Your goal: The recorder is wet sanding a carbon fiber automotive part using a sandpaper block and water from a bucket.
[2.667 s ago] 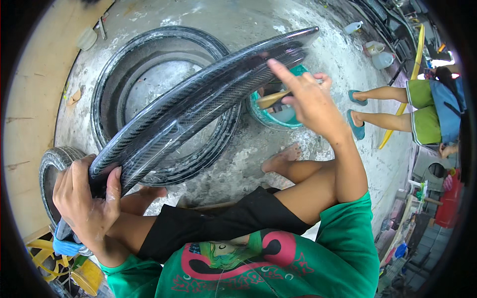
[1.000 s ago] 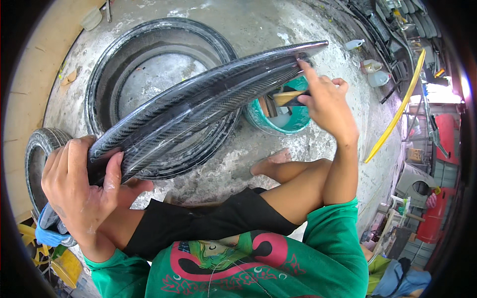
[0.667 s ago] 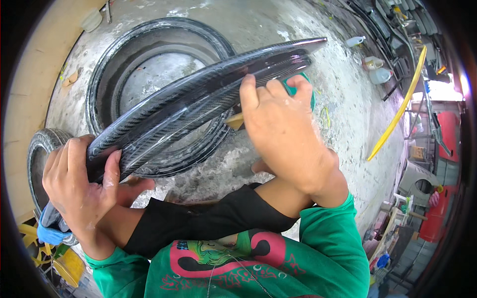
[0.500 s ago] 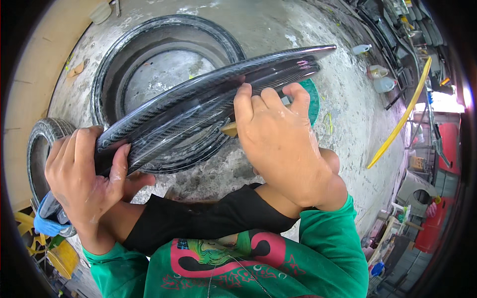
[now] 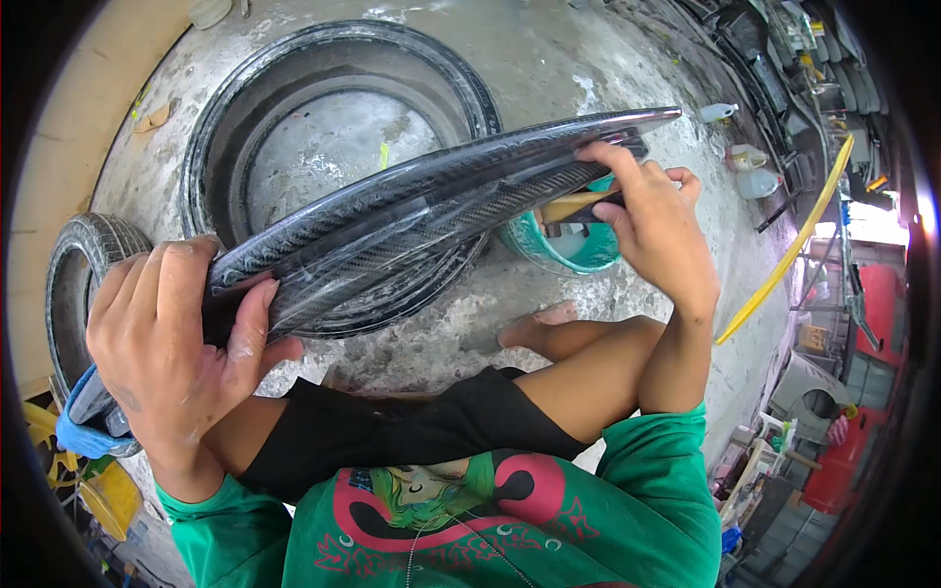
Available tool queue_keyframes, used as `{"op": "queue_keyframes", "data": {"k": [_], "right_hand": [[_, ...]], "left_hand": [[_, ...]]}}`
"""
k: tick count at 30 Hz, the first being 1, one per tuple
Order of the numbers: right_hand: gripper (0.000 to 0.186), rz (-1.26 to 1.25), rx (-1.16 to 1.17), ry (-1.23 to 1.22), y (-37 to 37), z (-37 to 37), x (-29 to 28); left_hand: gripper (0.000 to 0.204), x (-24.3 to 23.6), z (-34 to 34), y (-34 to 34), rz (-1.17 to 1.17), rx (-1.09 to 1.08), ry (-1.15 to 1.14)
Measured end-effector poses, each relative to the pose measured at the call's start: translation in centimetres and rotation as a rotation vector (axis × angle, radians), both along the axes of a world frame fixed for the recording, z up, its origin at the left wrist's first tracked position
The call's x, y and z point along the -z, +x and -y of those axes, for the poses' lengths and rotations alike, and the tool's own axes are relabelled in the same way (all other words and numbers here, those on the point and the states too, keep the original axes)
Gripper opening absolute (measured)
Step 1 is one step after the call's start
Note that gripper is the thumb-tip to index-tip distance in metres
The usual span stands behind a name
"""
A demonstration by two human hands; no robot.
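Observation:
A long, curved, glossy black carbon-fibre car trim piece [image 5: 421, 211] slants across the view above my lap, rising to the far right. My left hand [image 5: 172, 338] is closed around its near left end, fingers over the outer edge and thumb on the inner face. At the far right end is my right hand [image 5: 652, 220], its fingertips on the piece's edge. Between its thumb and fingers sits a folded sheet of sandpaper [image 5: 573, 207], tan on one side and dark on the other. The fingers partly hide the sheet.
Behind the trim piece lies a large tyre [image 5: 201, 162] on the concrete floor. A green bucket [image 5: 598, 257] holding cloudy liquid stands below the right end. A smaller tyre [image 5: 64, 284] is at the left, a yellow strip [image 5: 784, 255] at the right, plastic jugs [image 5: 758, 183] beyond.
My right hand has moved from the middle of the trim piece to its far right end, with the sandpaper. The bucket shows more fully. My left hand keeps its grip.

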State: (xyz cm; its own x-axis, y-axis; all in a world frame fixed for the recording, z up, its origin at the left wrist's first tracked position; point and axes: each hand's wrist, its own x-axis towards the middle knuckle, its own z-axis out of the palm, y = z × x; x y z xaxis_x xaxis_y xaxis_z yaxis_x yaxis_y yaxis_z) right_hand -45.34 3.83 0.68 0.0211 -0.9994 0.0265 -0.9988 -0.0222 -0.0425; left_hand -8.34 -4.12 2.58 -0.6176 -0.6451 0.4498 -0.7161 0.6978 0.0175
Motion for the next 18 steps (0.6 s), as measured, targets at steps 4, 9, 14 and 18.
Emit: {"op": "queue_keyframes", "data": {"k": [4,9,14,18], "right_hand": [[0.063,0.003,0.157,0.041,-3.6,-0.4,0.6],[0.044,0.250,0.205,0.054,-6.9,-1.5,-1.3],[0.036,0.791,0.157,-0.099,-9.1,-2.5,-1.9],[0.037,1.425,0.031,-0.077,-8.4,-0.7,0.6]], "left_hand": [[0.035,-0.1,0.3,-0.1,0.005,-0.005,-0.007],[0.035,-0.1,0.4,-0.1,0.003,-0.014,0.008],[0.037,0.0,0.5,0.0,-0.002,0.010,-0.003],[0.038,-0.2,0.4,0.2,0.003,0.010,-0.007]]}}
